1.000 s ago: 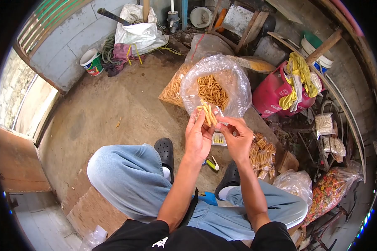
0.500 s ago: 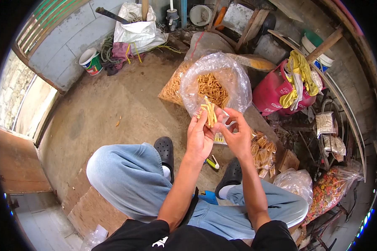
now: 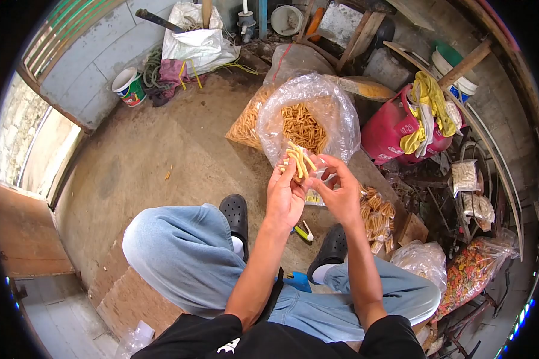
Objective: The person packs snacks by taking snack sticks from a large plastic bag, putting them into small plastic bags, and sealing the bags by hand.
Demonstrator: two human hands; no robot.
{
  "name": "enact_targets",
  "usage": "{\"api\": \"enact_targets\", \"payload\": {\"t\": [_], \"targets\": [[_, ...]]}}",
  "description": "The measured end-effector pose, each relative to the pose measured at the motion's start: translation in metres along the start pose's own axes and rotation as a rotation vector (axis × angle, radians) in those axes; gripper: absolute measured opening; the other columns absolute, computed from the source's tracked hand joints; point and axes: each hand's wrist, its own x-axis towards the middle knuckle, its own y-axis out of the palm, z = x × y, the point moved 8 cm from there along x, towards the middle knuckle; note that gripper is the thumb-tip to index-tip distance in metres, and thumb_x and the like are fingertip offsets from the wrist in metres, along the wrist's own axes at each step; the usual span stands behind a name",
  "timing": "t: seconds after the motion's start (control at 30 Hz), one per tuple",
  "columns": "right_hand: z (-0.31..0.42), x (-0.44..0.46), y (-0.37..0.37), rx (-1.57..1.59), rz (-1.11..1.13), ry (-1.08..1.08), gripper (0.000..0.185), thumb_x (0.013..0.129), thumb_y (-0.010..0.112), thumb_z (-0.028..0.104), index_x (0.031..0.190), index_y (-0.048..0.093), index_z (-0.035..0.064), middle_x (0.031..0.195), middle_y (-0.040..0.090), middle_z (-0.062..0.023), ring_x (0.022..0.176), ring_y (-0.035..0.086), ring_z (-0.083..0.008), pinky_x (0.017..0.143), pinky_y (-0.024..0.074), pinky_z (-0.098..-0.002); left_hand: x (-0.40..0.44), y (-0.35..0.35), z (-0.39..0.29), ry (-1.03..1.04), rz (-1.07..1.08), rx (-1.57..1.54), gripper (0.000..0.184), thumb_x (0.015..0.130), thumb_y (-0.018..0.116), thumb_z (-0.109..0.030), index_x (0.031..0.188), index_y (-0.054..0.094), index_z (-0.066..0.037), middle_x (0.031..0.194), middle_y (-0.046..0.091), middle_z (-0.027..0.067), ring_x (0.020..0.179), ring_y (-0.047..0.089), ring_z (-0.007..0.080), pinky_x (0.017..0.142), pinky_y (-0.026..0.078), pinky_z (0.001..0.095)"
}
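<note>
left fingers (image 3: 288, 174) are cradling light, likely brittle snack sticks (image 3: 300, 163), best gripped mid-length, while right fingers (image 3: 322, 189) are pinching clear film (image 3: 313, 162).

"That large, round-mouthed clear bag (image 3: 342, 113) looks like thin plastic, glossy and crinkled."

"And the golden-brown sticks (image 3: 300, 122) inside look matt and rough. The slim pale-yellow sticks (image 3: 299, 163) look smoother, beside shiny see-through plastic film (image 3: 315, 163)."

"See the rounded pink-red tank (image 3: 379, 136)? Painted metal, by its look, smooth with a soft shine. The yellow draped cloth (image 3: 428, 102) on it is matt."

"The grey-brown floor (image 3: 173, 155) seems matt concrete. Near its far edge, the white-and-green round bucket (image 3: 129, 88) looks like smooth plastic."

"Those faded blue jeans (image 3: 173, 254) are matt denim; the black perforated clogs (image 3: 235, 216), smooth and dull."
</note>
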Motion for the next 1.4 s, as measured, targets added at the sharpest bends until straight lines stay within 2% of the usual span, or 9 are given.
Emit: {"api": "enact_targets", "payload": {"t": [0.27, 0.53, 0.67, 0.83, 0.93, 1.03, 1.17, 1.27, 1.4], "targets": [[-0.013, -0.004, -0.002, 0.074, -0.175, 0.061, 0.029, 0.081, 0.072, 0.009, 0.108, 0.065, 0.0056, 0.090, 0.064, -0.0031, 0.066, 0.052, -0.0079, 0.053, 0.0412, -0.0212, -0.002, 0.004, 0.005, 0.045, -0.009, 0.038, 0.032, 0.098, 0.049, -0.015, 0.127, 0.041, -0.004, 0.115, 0.059, 0.0089, 0.103, 0.061, 0.0158, 0.085, 0.055, 0.0281], [-0.024, -0.003, -0.010, -0.041, -0.243, 0.105, 0.014, 0.082, 0.070, 0.010, 0.093, 0.069, 0.0011, 0.080, 0.062, -0.0019, 0.065, 0.050, -0.0059, 0.055, 0.0414, -0.0226, 0.010, -0.039, 0.026, -0.060, -0.091, 0.115, 0.032, 0.097, 0.050, -0.025, 0.118, 0.051, -0.001, 0.113, 0.060, 0.0097, 0.100, 0.062, 0.0189, 0.085, 0.054, 0.0327], [-0.063, -0.001, 0.009, 0.046, -0.054, 0.244, 0.013, 0.081, 0.070, 0.010, 0.088, 0.068, 0.0001, 0.068, 0.063, -0.0018, 0.063, 0.052, -0.0060, 0.058, 0.0441, -0.0236, 0.016, -0.080, 0.038, -0.211, -0.202, -0.176, 0.033, 0.094, 0.054, -0.035, 0.107, 0.057, -0.005, 0.107, 0.062, 0.0087, 0.096, 0.063, 0.0221, 0.080, 0.056, 0.0339], [-0.099, -0.004, 0.031, 0.027, 0.177, 0.405, 0.015, 0.080, 0.071, 0.011, 0.091, 0.068, 0.0009, 0.073, 0.065, -0.0032, 0.067, 0.056, -0.0068, 0.062, 0.0463, -0.0239, 0.025, -0.145, 0.062, -0.285, -0.305, -0.241, 0.036, 0.096, 0.051, -0.032, 0.111, 0.057, 0.000, 0.101, 0.064, 0.0100, 0.087, 0.065, 0.0225, 0.077, 0.058, 0.0317], [-0.083, 0.008, 0.038, 0.082, 0.390, 0.308, 0.018, 0.081, 0.069, 0.013, 0.095, 0.069, 0.0018, 0.076, 0.066, -0.0036, 0.071, 0.057, -0.0074, 0.065, 0.0474, -0.0250, 0.030, -0.170, 0.074, -0.315, -0.302, -0.307, 0.033, 0.097, 0.049, -0.028, 0.112, 0.058, 0.000, 0.100, 0.065, 0.0103, 0.086, 0.066, 0.0227, 0.075, 0.059, 0.0316], [-0.142, 0.028, 0.026, 0.031, 0.343, 0.383, 0.023, 0.084, 0.065, 0.016, 0.103, 0.067, 0.0029, 0.082, 0.068, -0.0096, 0.076, 0.062, -0.0140, 0.070, 0.0490, -0.0292, 0.033, -0.180, 0.074, -0.287, -0.354, -0.390, 0.030, 0.097, 0.048, -0.025, 0.113, 0.059, -0.002, 0.100, 0.066, 0.0093, 0.088, 0.066, 0.0224, 0.073, 0.060, 0.0318], [-0.202, 0.090, 0.018, -0.522, 0.169, 0.154, 0.021, 0.083, 0.057, 0.011, 0.099, 0.068, 0.0028, 0.093, 0.065, -0.0212, 0.086, 0.065, -0.0329, 0.077, 0.0509, -0.0397, 0.033, -0.163, 0.069, -0.301, -0.436, -0.474, 0.029, 0.098, 0.044, -0.023, 0.114, 0.058, -0.004, 0.107, 0.065, 0.0083, 0.095, 0.064, 0.0220, 0.078, 0.058, 0.0349], [-0.232, 0.115, 0.052, -1.032, 0.312, -0.035, 0.018, 0.078, 0.059, 0.009, 0.092, 0.069, 0.0027, 0.091, 0.064, -0.0170, 0.087, 0.064, -0.0319, 0.078, 0.0517, -0.0403, 0.035, -0.158, 0.064, -0.272, -0.469, -0.436, 0.031, 0.099, 0.041, -0.024, 0.115, 0.057, -0.004, 0.110, 0.064, 0.0083, 0.100, 0.063, 0.0220, 0.082, 0.056, 0.0372], [-0.257, 0.126, 0.082, -1.298, 0.416, -0.350, 0.019, 0.076, 0.061, 0.010, 0.091, 0.069, 0.0032, 0.089, 0.063, -0.0136, 0.089, 0.064, -0.0303, 0.078, 0.0528, -0.0398, 0.038, -0.151, 0.062, -0.307, -0.386, -0.549, 0.033, 0.099, 0.038, -0.023, 0.118, 0.056, -0.004, 0.113, 0.063, 0.0079, 0.102, 0.062, 0.0223, 0.085, 0.055, 0.0390]]}}
